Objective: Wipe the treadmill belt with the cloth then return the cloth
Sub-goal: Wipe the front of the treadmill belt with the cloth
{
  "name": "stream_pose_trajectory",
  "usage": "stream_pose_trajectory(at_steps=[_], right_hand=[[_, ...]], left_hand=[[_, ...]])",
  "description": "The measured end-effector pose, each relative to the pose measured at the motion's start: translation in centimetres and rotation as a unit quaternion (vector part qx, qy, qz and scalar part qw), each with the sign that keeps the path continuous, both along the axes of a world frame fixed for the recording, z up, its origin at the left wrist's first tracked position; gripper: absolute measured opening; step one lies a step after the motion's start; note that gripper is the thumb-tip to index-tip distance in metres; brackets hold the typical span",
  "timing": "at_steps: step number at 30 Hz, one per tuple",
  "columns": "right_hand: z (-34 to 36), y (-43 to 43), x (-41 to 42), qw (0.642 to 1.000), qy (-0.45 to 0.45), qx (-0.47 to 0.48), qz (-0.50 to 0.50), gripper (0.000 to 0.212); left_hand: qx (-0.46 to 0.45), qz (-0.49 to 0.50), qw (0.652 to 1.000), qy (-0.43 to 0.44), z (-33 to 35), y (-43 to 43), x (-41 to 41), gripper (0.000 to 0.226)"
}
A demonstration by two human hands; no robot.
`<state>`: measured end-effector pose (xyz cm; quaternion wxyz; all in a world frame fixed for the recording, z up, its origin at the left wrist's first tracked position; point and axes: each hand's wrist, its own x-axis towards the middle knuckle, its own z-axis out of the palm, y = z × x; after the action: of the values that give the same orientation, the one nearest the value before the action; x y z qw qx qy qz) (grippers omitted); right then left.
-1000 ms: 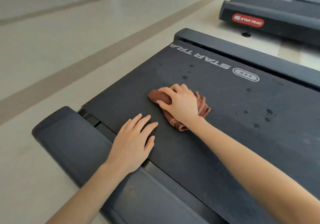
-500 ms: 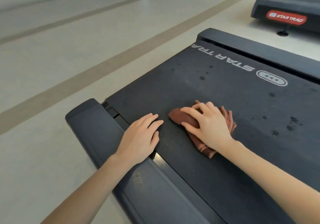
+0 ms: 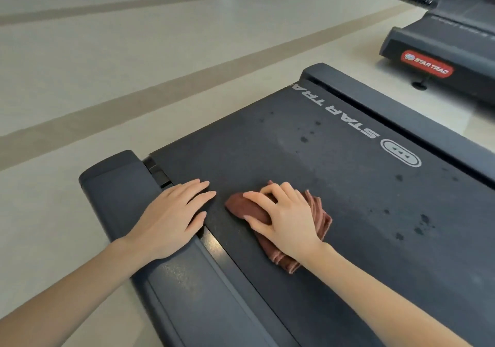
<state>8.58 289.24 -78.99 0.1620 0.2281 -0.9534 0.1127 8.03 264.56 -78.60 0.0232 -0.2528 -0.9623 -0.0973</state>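
A pale floor [image 3: 107, 73] with darker stripes spreads beyond the far end of the black treadmill belt [image 3: 334, 186]. The grey side rail [image 3: 120, 199] runs along the belt's left edge. A second treadmill [image 3: 439, 44] with a red STAR TRAC badge stands well beyond the belt's right rail. The left hand [image 3: 171, 218] lies flat, fingers straight and close together, its palm on the rail and its fingertips on the belt's left edge. The right hand [image 3: 286, 220] presses a folded brown cloth [image 3: 320, 216] onto the belt near that edge, fingers curled over its front fold. White STAR TRAC lettering [image 3: 340, 113] crosses the belt's far part. Dark wet spots [image 3: 423, 223] dot the belt right of the cloth.
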Motion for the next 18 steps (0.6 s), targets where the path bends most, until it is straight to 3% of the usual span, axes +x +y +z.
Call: stream_pose_trajectory(at_steps=[6, 10, 15, 18], right_hand=[[0.1, -10.6, -12.0, 0.995, -0.061, 0.013, -0.082, 0.043], [0.4, -15.9, -16.8, 0.989, -0.077, 0.023, -0.128, 0.043], [2.1, -17.5, -15.3, 0.980, -0.134, 0.007, -0.149, 0.040], [4.1, -17.7, -12.7, 0.953, -0.272, 0.036, -0.128, 0.044]], left_hand=[[0.041, 0.073, 0.996, -0.024, -0.4, -4.6, -4.3, 0.044], [-0.012, 0.081, 0.996, -0.044, 1.1, -8.2, -5.3, 0.052], [-0.079, 0.066, 0.990, -0.100, 5.5, -14.6, -6.1, 0.052], [-0.072, 0.059, 0.988, -0.124, 9.6, -16.8, -7.0, 0.047]])
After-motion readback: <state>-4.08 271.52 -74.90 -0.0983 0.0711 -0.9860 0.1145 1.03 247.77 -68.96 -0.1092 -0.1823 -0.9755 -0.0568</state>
